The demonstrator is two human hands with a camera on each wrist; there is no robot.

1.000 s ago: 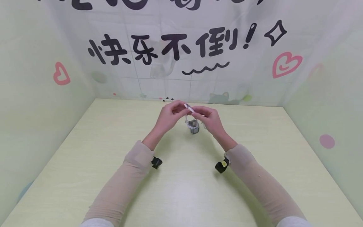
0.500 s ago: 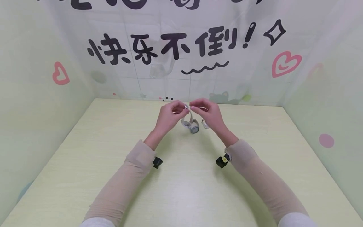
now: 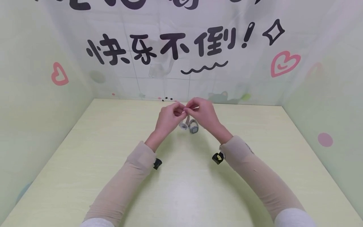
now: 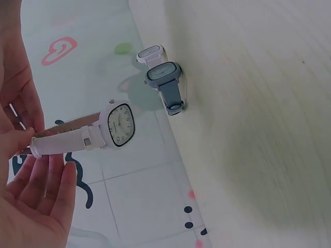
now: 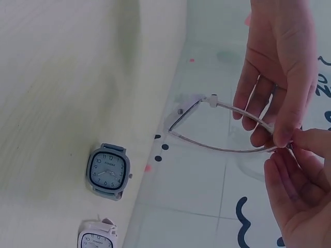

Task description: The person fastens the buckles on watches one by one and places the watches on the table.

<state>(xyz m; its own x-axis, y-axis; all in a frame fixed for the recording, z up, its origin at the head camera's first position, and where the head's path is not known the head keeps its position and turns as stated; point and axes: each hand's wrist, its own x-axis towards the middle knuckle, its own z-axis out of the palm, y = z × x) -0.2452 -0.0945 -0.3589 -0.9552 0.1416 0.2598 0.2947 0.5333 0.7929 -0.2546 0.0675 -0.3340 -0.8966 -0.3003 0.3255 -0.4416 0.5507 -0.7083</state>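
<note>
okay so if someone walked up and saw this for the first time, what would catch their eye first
Probably the two hands meeting above the middle of the pale green table: the left hand and right hand pinch the strap ends of a white watch held in the air. Next, the big black lettering and pink hearts on the back wall. Two more watches, one blue-grey and one white, sit on the table below the hands.

From my remote seat, I see the left hand [image 3: 168, 118] and the right hand [image 3: 204, 114] have drawn together; half a second ago there was a small gap between their fingertips, and now they meet over the ends of the white rubber-strapped wristwatch with the pale squarish dial [image 4: 120, 125]. The right hand has slid left and slightly up, its sleeved forearm following. The watch strap, spread wider before, now hangs as a narrower loop beneath the joined fingers.
</note>
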